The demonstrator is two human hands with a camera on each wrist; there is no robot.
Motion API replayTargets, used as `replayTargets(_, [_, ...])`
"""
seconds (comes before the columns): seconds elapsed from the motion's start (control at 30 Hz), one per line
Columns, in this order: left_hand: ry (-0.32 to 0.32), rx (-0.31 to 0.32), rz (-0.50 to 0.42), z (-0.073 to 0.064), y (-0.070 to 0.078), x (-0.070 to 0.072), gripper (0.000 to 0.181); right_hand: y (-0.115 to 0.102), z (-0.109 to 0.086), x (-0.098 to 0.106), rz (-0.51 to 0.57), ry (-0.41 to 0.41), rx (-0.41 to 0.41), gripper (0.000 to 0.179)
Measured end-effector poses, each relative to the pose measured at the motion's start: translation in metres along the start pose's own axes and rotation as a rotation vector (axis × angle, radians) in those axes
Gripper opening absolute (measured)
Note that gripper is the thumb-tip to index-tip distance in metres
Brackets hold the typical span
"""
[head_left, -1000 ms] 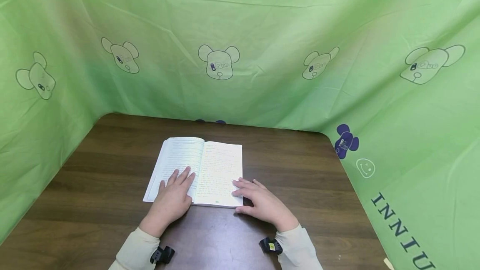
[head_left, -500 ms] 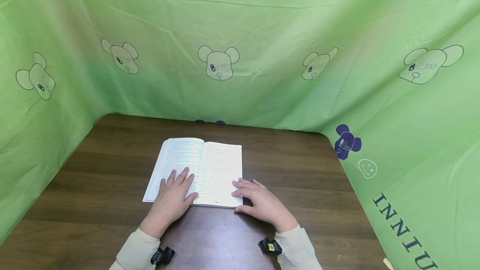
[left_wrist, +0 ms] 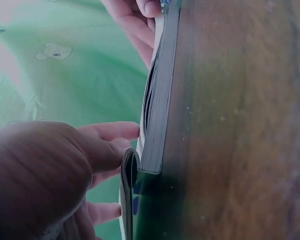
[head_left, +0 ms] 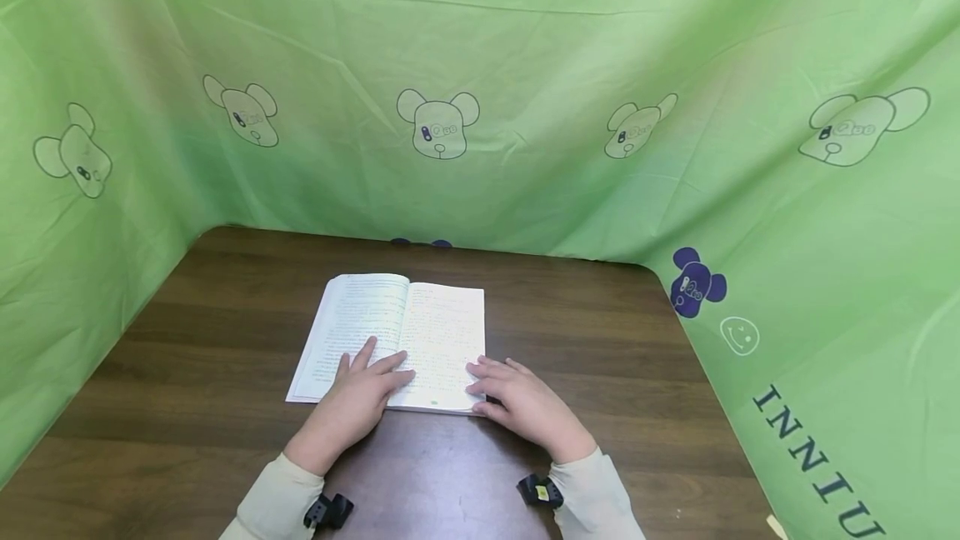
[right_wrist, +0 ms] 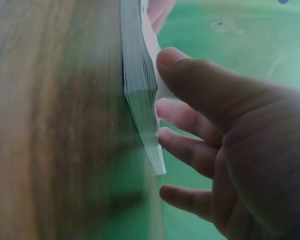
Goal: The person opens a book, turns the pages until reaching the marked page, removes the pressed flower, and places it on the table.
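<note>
An open paperback book [head_left: 442, 327] lies on the brown wooden table [head_left: 585, 332], with printed text on both pages. My left hand [head_left: 352, 400] rests across its lower middle with fingers spread; the fingertips of two fingers reach past the fold onto the right page. At the book's lower right corner, my right hand [head_left: 531, 408] touches the right page with relaxed fingers and thumb. The right wrist view shows the thumb [right_wrist: 175, 59] on the page beside the thick page block [right_wrist: 140, 65]. In the left wrist view, the thinner left stack [left_wrist: 128, 185] curves up at the fold beneath the hand.
A green cloth [head_left: 525, 32] printed with bear heads hangs around the back and sides of the table. Black wrist cameras sit on both cuffs, the left camera [head_left: 328, 512] and the right camera [head_left: 540, 491]. A small pale object [head_left: 777, 527] shows at the table's right edge.
My left hand has turned to the right, its thumb and index finger sliding across the fold onto the right page. My right thumb has moved slightly up onto the page corner. The book stays put.
</note>
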State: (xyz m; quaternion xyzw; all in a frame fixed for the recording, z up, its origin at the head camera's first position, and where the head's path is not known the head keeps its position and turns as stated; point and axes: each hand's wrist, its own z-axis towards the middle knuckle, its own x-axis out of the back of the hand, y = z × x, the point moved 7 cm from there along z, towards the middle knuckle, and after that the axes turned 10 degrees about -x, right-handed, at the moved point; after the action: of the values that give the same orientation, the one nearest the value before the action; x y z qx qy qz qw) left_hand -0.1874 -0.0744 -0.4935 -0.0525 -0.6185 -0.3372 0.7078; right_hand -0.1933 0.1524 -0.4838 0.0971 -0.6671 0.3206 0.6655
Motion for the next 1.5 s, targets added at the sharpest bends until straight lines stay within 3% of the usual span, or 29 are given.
replayTargets(0.33, [-0.017, 0.005, -0.024, 0.0, 0.0, -0.003, 0.039, -0.004, 0.001, 0.001, -0.078, 0.047, 0.049, 0.003])
replayTargets(0.6, [-0.032, 0.015, -0.051, 0.0, 0.002, -0.003, 0.024, -0.003, 0.004, 0.007, -0.008, 0.129, 0.046, 0.004])
replayTargets(0.8, [-0.037, 0.022, -0.092, 0.0, 0.003, -0.001, 0.038, -0.002, 0.005, 0.009, 0.0, 0.17, 0.042, 0.021])
replayTargets(0.97, [-0.033, 0.026, -0.072, 0.0, 0.003, -0.001, 0.033, -0.001, 0.005, 0.009, -0.005, 0.196, 0.038, 0.019])
replayTargets(1.17, [-0.02, 0.026, -0.05, 0.001, 0.003, -0.002, 0.025, 0.002, 0.004, 0.017, 0.002, 0.302, 0.04, 0.019])
replayTargets(1.37, [-0.005, 0.022, -0.057, 0.002, 0.001, -0.001, 0.026, 0.012, 0.002, 0.028, 0.034, 0.407, -0.059, 0.036])
replayTargets(1.5, [0.021, 0.034, -0.041, 0.002, -0.003, 0.0, 0.04, 0.019, 0.001, 0.028, 0.056, 0.419, -0.139, 0.037])
